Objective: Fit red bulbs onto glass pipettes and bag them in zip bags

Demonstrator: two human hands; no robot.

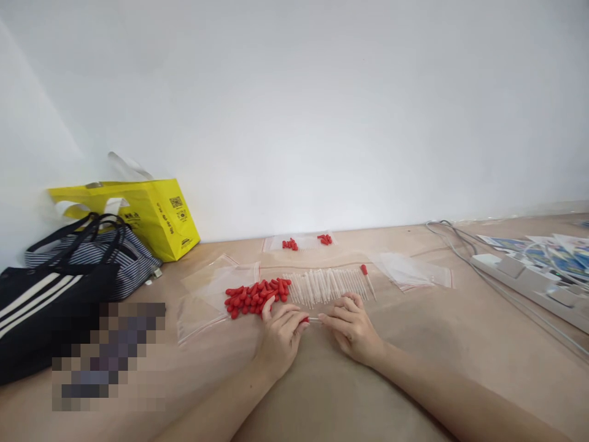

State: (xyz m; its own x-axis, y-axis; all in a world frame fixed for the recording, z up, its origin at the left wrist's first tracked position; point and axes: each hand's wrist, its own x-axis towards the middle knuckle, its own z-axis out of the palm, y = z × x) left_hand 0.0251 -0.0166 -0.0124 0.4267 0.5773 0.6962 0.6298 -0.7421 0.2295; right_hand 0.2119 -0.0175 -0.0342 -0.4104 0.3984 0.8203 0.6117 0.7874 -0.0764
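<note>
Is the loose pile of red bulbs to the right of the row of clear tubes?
No, the pile of red bulbs lies to the left of the clear tubes.

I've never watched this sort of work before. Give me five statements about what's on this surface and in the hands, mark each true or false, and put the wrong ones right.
1. The left hand holds a red bulb, and the right hand a clear tube. True.
2. The yellow bag stands at the picture's right. False: it stands at the left, by the striped bag.
3. The row of clear tubes lies to the right of the pile of red bulbs. True.
4. The power strip is black. False: it is white.
5. A bulb-topped tube lies at the right end of the row. True.
</note>
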